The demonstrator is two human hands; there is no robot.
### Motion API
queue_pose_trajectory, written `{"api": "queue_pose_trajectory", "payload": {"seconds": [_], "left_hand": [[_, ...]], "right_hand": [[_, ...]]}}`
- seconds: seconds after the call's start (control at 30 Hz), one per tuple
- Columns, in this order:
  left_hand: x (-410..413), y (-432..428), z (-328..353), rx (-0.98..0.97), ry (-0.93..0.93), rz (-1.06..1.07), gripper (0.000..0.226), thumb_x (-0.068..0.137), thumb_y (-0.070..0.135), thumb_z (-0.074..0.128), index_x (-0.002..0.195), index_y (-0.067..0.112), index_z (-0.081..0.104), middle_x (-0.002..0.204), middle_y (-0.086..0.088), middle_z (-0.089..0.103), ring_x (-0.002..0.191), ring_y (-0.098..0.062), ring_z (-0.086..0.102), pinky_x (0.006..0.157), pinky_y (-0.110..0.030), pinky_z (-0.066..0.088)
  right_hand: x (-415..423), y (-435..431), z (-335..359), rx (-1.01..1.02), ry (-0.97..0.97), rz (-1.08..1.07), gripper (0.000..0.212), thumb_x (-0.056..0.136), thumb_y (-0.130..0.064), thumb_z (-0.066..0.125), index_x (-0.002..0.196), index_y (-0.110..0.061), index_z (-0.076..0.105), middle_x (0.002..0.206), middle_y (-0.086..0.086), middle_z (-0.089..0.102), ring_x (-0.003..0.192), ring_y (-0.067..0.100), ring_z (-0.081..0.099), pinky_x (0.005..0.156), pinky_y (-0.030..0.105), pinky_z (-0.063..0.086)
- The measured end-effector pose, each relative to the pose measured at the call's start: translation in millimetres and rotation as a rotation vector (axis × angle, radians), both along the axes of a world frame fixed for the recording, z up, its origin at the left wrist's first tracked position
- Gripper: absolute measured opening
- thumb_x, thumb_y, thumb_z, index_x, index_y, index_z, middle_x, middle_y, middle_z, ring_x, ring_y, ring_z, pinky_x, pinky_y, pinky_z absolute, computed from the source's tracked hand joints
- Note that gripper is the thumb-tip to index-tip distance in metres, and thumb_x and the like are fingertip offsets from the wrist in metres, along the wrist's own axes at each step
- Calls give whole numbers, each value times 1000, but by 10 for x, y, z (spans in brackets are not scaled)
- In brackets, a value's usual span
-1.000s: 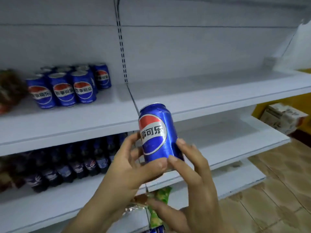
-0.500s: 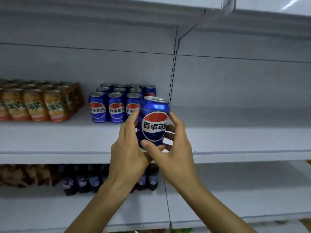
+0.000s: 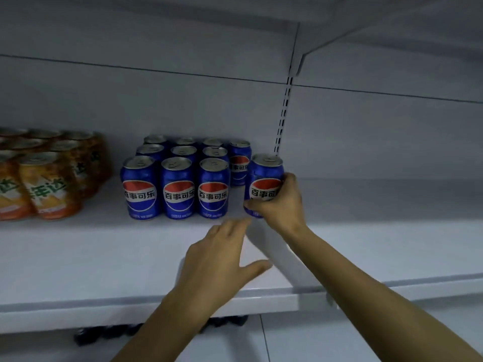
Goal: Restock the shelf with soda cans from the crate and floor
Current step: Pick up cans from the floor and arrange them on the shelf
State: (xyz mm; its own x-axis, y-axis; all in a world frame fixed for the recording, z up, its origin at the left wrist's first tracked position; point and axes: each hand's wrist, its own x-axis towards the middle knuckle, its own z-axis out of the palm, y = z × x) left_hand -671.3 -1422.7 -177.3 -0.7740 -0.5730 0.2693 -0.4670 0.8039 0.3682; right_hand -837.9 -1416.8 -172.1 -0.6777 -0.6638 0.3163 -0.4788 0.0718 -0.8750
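Grips the soda can (image 3: 264,178) with the right hand (image 3: 279,205), thumb and fingers curled round its lower half, upright, at the right end of the front row on the shelf (image 3: 104,257). Cannot tell if the base is already down, being hidden by the hand. Holds the left hand (image 3: 219,259) in front, fingers straight and relaxed, gripping nothing; unclear whether touching the board.

To do the step well: bring the can left to close the gap beside the blue cans (image 3: 177,189), line up with the front row, leave the label facing front, and set flat before letting go. Release gently, without knocking the neighbours.

Around: a single can (image 3: 239,163) behind, at the back of the same column, with free place between. Orange cans (image 3: 49,184) further left, apart from the blue ones. Slotted rail (image 3: 283,121) on the back wall, just behind. Dark bottles (image 3: 104,333) on the level below. Mind the left hand, near the right wrist; otherwise nothing seen to block the way.
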Motion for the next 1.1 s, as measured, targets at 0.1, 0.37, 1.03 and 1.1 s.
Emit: {"api": "queue_pose_trajectory", "payload": {"seconds": [0.1,0.37,1.03,1.1], "left_hand": [[5,-65,-53,-61,-150,-6,67,87,68,40,145,38,24,143,17,37,128,-6,38,94,-27,42],[-73,-151,-30,-48,-300,63,61,87,66,44,137,34,37,135,13,46,123,-11,43,91,-30,43],[-227,-127,65,4,-323,181,64,83,63,56,136,32,42,135,12,49,122,-13,46,87,-30,41],[-343,-151,136,-38,-273,229,66,82,61,59,138,29,42,137,7,51,123,-16,48,90,-33,46]], "right_hand": [[-201,-300,-40,70,-21,-25,73,61,-11,87,115,-16,39,104,-7,52,94,11,53,76,22,46],[-327,-807,-270,49,43,37,75,60,-16,89,117,-8,41,118,6,57,99,15,57,73,19,45],[-557,-621,-182,325,143,174,100,68,-34,85,144,-11,24,142,13,40,129,31,45,99,40,44],[-674,-397,-72,446,223,217,101,71,-39,81,147,-12,21,147,13,33,133,30,39,102,39,41]]}}
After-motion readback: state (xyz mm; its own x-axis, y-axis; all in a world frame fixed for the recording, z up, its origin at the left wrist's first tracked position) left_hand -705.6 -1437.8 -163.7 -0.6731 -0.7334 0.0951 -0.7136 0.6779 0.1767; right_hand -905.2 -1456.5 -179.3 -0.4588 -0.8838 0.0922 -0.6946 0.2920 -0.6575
